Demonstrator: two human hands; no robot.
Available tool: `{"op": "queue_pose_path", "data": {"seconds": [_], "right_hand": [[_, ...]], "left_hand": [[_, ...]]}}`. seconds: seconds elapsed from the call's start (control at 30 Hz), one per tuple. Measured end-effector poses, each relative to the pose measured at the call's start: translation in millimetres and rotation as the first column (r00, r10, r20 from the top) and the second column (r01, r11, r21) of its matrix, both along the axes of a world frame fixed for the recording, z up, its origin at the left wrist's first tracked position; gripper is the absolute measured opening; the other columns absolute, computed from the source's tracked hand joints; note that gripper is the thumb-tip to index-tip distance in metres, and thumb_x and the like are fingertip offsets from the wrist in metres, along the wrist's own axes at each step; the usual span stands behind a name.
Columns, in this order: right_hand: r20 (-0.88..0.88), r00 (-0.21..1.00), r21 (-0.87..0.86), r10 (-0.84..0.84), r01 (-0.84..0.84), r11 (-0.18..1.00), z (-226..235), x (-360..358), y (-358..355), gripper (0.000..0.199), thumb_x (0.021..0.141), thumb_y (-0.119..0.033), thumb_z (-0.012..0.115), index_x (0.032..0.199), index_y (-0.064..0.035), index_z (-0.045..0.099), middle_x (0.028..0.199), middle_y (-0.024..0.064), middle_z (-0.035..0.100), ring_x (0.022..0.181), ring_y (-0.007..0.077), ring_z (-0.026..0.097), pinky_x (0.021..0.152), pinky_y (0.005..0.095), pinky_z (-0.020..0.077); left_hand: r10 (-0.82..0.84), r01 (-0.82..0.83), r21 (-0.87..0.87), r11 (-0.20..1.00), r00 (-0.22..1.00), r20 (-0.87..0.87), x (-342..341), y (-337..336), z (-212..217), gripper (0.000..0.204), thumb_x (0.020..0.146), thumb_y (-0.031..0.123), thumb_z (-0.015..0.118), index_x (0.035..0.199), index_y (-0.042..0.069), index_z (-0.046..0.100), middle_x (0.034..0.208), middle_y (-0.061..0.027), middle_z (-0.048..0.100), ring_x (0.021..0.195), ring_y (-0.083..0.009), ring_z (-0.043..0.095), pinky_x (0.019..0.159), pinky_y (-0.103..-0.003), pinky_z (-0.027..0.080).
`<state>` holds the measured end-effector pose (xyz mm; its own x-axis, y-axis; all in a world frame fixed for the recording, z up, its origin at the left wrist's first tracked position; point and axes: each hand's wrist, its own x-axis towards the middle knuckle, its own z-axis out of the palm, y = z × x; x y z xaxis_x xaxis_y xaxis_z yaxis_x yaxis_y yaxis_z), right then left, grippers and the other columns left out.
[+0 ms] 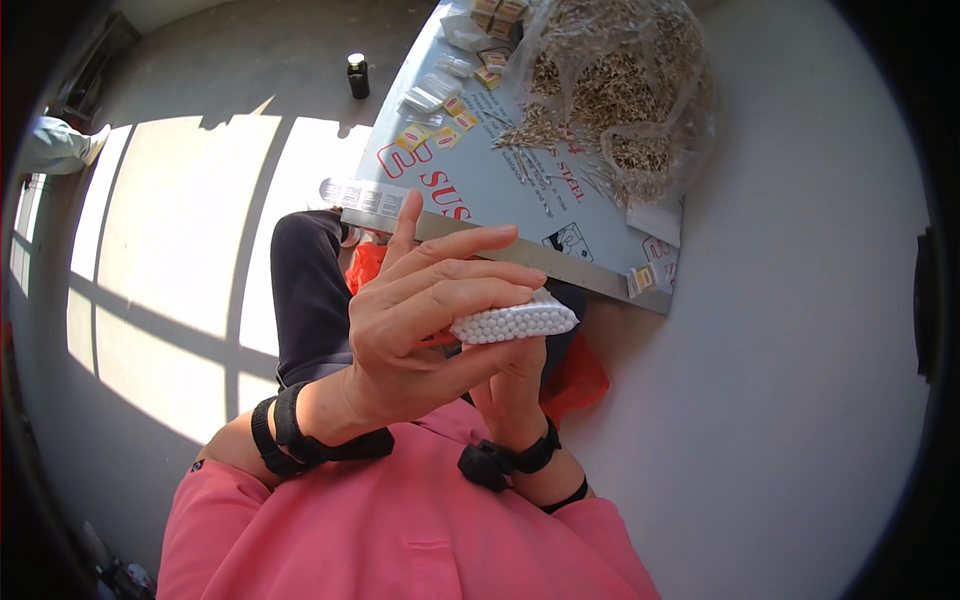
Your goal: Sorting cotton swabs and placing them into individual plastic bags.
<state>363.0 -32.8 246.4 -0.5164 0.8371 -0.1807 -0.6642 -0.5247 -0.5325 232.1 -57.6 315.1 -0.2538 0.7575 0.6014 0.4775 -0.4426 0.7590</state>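
A small clear pack of cotton swabs (515, 321) is held up in front of my chest, its round white tips facing me. My left hand (410, 310) is closed on it, the thumb along the lower side and some fingers across the top, with the index finger raised. Beneath the pack, my right hand (515, 385) grips it from the far side; most of its fingers are hidden by the left hand and the pack.
Beyond my knees stands a board-topped table (480, 180). A large clear bag (620, 90) of loose wooden-stick swabs lies on it, some spilled out. Several small yellow-white labels (447, 137), clear packets (430, 92) and a label strip (375, 198) lie nearby. A black bottle (358, 77) stands on the floor.
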Motion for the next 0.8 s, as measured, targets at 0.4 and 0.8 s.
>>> {"op": "queue_pose_path", "data": {"seconds": [0.4,0.8], "right_hand": [[0.018,0.999,-0.015,-0.033,0.033,0.999,-1.3,-0.2,-3.5,0.024,0.096,-0.021,0.064,0.114,-0.0098,0.055,0.111,0.0047,0.063,0.103,0.0147,0.063,0.092,0.0316,0.0535],[-0.011,1.000,-0.011,-0.009,0.009,1.000,-3.9,6.0,-12.3,0.036,0.094,-0.026,0.067,0.123,-0.0105,0.054,0.123,0.0050,0.061,0.112,0.0161,0.061,0.096,0.0323,0.0516]], "left_hand": [[-0.074,0.075,0.011,0.997,0.997,-0.022,-4.7,1.2,-2.2,0.032,0.070,0.014,0.084,0.100,0.012,0.073,0.101,-0.0031,0.075,0.116,-0.0271,0.064,0.116,-0.058,0.016],[-0.088,0.088,0.015,0.996,0.996,-0.015,1.4,3.0,-6.7,0.031,0.074,0.017,0.083,0.104,0.012,0.074,0.105,-0.0038,0.074,0.119,-0.0272,0.063,0.116,-0.059,0.016]]}}
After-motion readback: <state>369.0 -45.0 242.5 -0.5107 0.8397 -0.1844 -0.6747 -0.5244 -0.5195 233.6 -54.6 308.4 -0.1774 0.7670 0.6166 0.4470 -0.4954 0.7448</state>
